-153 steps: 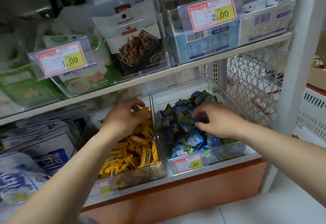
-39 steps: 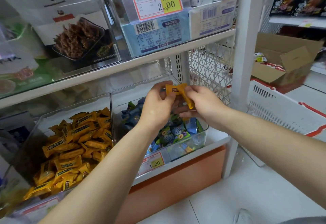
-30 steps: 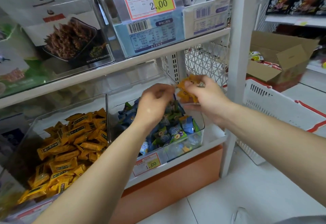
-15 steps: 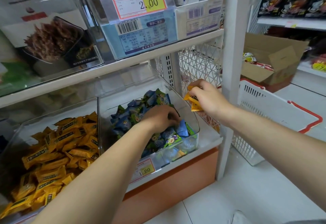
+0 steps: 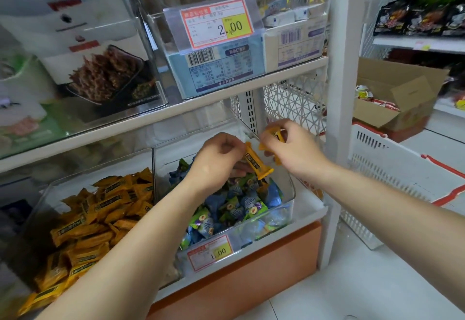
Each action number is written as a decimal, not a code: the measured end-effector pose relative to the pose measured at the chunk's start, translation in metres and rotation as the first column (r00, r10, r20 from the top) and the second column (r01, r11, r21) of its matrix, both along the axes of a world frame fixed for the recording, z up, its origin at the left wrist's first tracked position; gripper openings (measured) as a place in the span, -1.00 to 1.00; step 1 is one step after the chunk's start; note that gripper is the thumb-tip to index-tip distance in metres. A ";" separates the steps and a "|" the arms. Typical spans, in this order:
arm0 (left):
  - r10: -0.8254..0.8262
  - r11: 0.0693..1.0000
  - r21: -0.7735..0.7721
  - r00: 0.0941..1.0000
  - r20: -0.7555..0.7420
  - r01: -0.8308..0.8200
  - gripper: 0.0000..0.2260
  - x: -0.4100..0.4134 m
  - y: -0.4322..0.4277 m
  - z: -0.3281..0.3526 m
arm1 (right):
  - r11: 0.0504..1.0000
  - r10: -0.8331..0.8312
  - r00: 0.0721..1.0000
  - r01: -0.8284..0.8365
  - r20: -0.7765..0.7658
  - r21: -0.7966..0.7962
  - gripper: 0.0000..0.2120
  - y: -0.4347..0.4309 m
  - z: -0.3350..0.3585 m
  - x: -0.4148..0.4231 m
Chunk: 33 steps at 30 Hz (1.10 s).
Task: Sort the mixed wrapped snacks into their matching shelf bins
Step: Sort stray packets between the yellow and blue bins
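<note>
Two clear bins sit side by side on the lower shelf. The left bin (image 5: 45, 193) holds several yellow wrapped snacks (image 5: 100, 214). The right bin (image 5: 289, 188) holds blue and green wrapped snacks (image 5: 239, 206). Above the right bin, my left hand (image 5: 216, 158) pinches one yellow snack bar (image 5: 255, 165) that hangs tilted. Close beside it, my right hand (image 5: 292, 148) holds a few more yellow snacks (image 5: 273, 137); their number is hidden by my fingers.
The upper shelf (image 5: 226, 95) carries clear bins of packaged goods with a 2.00 price tag (image 5: 217, 24). A white shelf post (image 5: 338, 118) stands right of my hands. A white plastic basket (image 5: 392, 181) and an open cardboard box (image 5: 397, 98) are on the floor at right.
My left hand has come up out of the blue and green snacks with a yellow bar in it. My right hand stayed raised with its yellow snacks, now close to the left.
</note>
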<state>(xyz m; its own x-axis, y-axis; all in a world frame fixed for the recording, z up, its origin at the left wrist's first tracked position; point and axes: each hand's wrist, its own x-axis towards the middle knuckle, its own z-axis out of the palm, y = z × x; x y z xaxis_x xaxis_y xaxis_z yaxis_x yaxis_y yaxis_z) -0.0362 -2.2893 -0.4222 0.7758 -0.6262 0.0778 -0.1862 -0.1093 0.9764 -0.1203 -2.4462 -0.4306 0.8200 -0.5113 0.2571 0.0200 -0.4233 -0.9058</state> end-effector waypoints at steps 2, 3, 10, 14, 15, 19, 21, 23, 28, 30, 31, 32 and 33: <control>0.050 0.997 -0.059 0.997 -0.063 -0.053 -0.93 -0.006 0.000 0.006 | 0.999 0.014 1.000 -0.014 0.010 0.040 -0.65 0.005 0.002 0.001; 0.078 0.992 -0.087 0.993 -0.094 -0.086 -0.93 -0.008 -0.001 0.008 | 0.997 0.026 1.000 -0.026 0.014 0.070 -0.66 0.007 0.004 0.001; 0.130 0.984 -0.111 0.985 -0.117 -0.143 -0.95 -0.024 -0.017 0.007 | 0.957 0.247 0.969 -0.239 -0.028 0.165 -0.62 0.007 0.010 -0.008; 0.092 0.996 0.008 0.988 0.125 -0.094 -0.93 -0.009 -0.018 -0.007 | 0.972 0.223 0.972 -0.216 -0.078 0.090 -0.71 -0.014 0.009 -0.018; 0.081 0.990 0.092 0.965 0.250 -0.107 -0.93 -0.003 -0.019 -0.013 | 0.989 0.149 0.984 -0.150 -0.096 0.001 -0.73 -0.019 0.007 -0.019; -0.343 0.758 0.652 0.836 0.428 -0.024 -0.84 0.015 -0.032 -0.041 | 0.992 0.020 0.998 -0.026 -0.052 -0.125 -0.79 -0.030 0.002 -0.018; -0.481 0.625 0.781 0.792 0.375 0.010 -0.78 0.021 -0.037 -0.049 | 0.986 0.006 0.999 -0.015 -0.054 -0.168 -0.79 -0.032 -0.001 -0.017; -0.513 0.587 0.810 0.775 0.369 0.003 -0.76 0.026 -0.042 -0.052 | 0.982 0.006 0.997 -0.019 -0.071 -0.190 -0.78 -0.032 -0.003 -0.016; -0.508 0.603 0.797 0.751 0.422 -0.040 -0.97 0.033 -0.050 -0.058 | 0.975 0.036 0.992 -0.061 -0.120 -0.213 -0.79 -0.029 -0.004 -0.015; -0.480 0.650 0.760 0.776 0.408 0.003 -0.95 0.035 -0.047 -0.057 | 0.977 0.028 0.994 -0.050 -0.108 -0.205 -0.80 -0.027 -0.003 -0.015; -0.454 0.674 0.739 0.797 0.398 0.015 -0.93 0.037 -0.044 -0.054 | 0.981 0.019 0.995 -0.038 -0.097 -0.192 -0.81 -0.027 -0.003 -0.014; -0.422 0.694 0.720 0.813 0.402 0.003 -0.92 0.039 -0.040 -0.051 | 0.984 0.010 0.996 -0.025 -0.086 -0.177 -0.81 -0.026 -0.002 -0.014; -0.387 0.712 0.702 0.819 0.423 -0.026 -0.93 0.040 -0.035 -0.047 | 0.987 0.001 0.997 -0.013 -0.076 -0.162 -0.81 -0.025 -0.002 -0.013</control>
